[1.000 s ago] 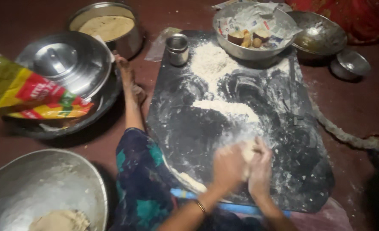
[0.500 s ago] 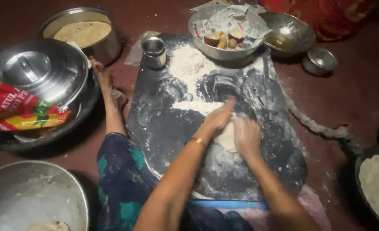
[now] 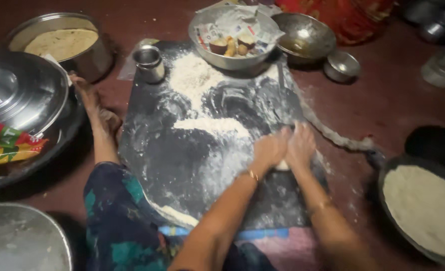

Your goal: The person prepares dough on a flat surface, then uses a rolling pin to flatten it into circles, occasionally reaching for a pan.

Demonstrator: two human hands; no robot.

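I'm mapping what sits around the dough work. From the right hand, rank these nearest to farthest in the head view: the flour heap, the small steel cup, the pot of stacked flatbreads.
From the right hand:
1. Flour heap, up the dark board, left of the hand.
2. Small steel cup, at the board's upper left corner.
3. Pot of stacked flatbreads, far upper left on the floor.

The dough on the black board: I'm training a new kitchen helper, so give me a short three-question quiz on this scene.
1. True or false: both hands press the dough on the floured black board.
2. What lies in the dark pan at the right? A) flat rolled dough B) rice C) water
3. What small vessel stands at the board's far left corner?

Key: 1 true; 2 A; 3 a steel cup.
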